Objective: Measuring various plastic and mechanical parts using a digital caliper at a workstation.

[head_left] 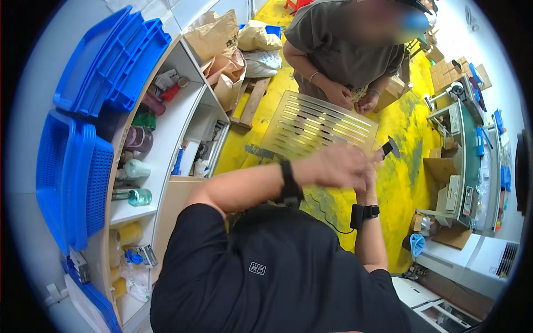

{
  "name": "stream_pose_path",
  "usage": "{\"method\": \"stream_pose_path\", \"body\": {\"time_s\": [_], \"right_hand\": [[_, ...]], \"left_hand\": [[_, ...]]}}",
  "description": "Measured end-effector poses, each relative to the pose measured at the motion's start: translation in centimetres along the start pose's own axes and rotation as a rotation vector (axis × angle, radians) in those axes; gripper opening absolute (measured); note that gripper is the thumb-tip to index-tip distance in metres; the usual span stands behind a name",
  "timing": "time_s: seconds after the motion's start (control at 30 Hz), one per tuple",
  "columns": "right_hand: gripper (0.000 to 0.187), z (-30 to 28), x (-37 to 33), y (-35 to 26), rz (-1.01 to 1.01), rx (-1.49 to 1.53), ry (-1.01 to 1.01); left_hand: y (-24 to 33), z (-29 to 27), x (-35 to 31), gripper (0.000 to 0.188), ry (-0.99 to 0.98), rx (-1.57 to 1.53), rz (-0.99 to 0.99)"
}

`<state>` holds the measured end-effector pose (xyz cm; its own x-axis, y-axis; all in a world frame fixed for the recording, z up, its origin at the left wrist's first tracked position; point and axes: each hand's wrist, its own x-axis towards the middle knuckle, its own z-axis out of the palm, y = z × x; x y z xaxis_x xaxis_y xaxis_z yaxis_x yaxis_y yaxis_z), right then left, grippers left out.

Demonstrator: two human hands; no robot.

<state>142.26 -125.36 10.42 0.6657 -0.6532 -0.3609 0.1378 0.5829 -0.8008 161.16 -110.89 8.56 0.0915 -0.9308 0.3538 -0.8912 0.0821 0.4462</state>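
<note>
My left hand (333, 166), smeared by motion, crosses in front of me and overlaps my right hand (367, 178). A small object with a flat black end (391, 147) sticks out past the hands. It seems to be in my right hand; its exact kind is unclear. Most of the right fingers are hidden behind the left hand. Just beyond, a pale translucent panel (286, 123) with long parallel slots lies tilted at about hand height; what holds it up is not visible. A co-worker (344, 61) stands at its far side, hands close together by its edge.
Shelves (180, 102) with bottles and jars stand at left, blue plastic baskets (72, 177) beside them. Paper sacks (214, 36) rest near a wooden pallet (255, 102). At right are a workbench (471, 133) and cardboard boxes (441, 166). A dark cable (325, 213) runs to my right wrist.
</note>
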Motion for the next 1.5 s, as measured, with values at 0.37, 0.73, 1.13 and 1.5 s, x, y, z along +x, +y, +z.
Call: {"method": "stream_pose_path", "body": {"time_s": [0.37,0.73,1.13,1.5], "right_hand": [[0.033,-6.9,-0.4,-0.5,0.205,-0.068,-0.127],[0.022,-1.8,6.1,0.5,-0.007,-0.277,-0.104],[0.020,-1.3,-2.8,-5.1,-0.623,-0.340,-0.371],[0.017,-5.7,2.0,-1.3,-0.021,-0.632,0.103]], "left_hand": [[-2.8,-4.7,-7.6,0.054,0.720,0.387,-0.401],[-6.0,-4.9,-10.9,0.025,0.479,-1.213,-0.897],[-0.8,-13.2,-11.6,0.024,0.680,-0.104,-0.038],[-3.4,-7.6,-12.9,0.028,-0.119,-1.232,-0.862]]}}
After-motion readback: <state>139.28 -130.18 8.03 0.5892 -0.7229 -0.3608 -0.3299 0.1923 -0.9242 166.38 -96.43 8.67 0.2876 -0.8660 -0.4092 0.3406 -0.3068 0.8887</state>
